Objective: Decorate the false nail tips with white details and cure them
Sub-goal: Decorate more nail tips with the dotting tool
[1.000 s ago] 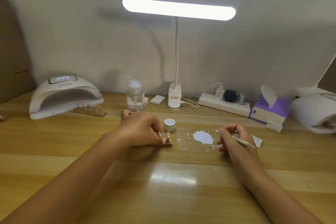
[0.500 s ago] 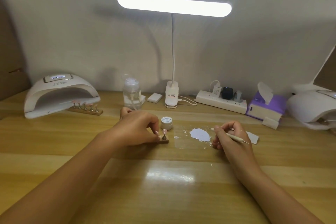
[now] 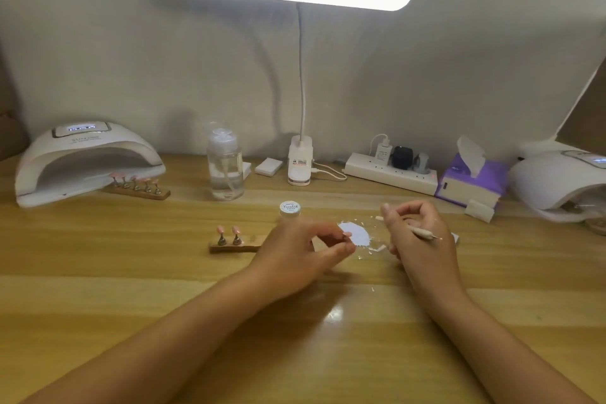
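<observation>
A small wooden holder [image 3: 234, 244] lies on the desk with two pink nail tips [image 3: 228, 229] standing on it; its right end is hidden behind my left hand [image 3: 301, 251]. That hand hovers beside a white gel patch [image 3: 357, 236], thumb and forefinger drawn close together; blur hides whether they pinch anything. My right hand [image 3: 416, 233] holds a thin dotting tool [image 3: 424, 234], tip pointing right. A small white gel jar [image 3: 290, 208] stands behind my left hand. A white curing lamp [image 3: 88, 161] sits at the far left with a second holder of several pink tips [image 3: 136, 188] at its mouth.
A clear pump bottle [image 3: 225, 167], the desk lamp's base [image 3: 299, 164], a power strip [image 3: 390, 172] and a purple tissue box [image 3: 472, 180] line the back of the desk. Another curing lamp [image 3: 557, 180] stands at the right edge. White flecks lie around the patch.
My left hand has let go of the wooden holder and moved right toward the white patch, uncovering two tips. My right hand has lifted a little with the tool.
</observation>
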The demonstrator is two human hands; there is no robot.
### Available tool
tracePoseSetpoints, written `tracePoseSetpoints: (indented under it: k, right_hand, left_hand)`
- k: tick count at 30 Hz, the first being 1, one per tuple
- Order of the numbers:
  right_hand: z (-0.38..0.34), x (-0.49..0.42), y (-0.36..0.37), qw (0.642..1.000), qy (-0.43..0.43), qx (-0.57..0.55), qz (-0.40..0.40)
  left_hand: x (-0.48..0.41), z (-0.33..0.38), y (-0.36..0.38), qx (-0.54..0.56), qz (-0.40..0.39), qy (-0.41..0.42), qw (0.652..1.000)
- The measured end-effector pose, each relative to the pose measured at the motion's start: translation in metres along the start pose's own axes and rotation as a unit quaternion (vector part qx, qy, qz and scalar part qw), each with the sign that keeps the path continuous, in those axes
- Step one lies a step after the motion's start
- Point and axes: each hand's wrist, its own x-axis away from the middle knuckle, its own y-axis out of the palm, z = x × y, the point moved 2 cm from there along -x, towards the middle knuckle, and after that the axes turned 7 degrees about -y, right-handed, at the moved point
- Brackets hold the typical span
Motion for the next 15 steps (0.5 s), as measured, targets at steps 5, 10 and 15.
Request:
tracePoseSetpoints:
  k: [5, 10, 15]
  right_hand:
    - [0.002, -0.007, 0.000, 0.997, -0.050, -0.001, -0.064]
    - [0.006, -0.009, 0.000, 0.995, -0.006, -0.099, -0.022]
    - [0.010, -0.008, 0.003, 0.994, -0.006, -0.106, 0.006]
  left_hand:
    - [-0.001, -0.013, 0.007, -0.017, 0.054, 0.006, 0.998]
    - [-0.004, -0.020, 0.011, -0.002, 0.053, -0.010, 0.999]
    - [-0.003, -0.022, 0.013, 0.027, 0.040, -0.016, 0.999]
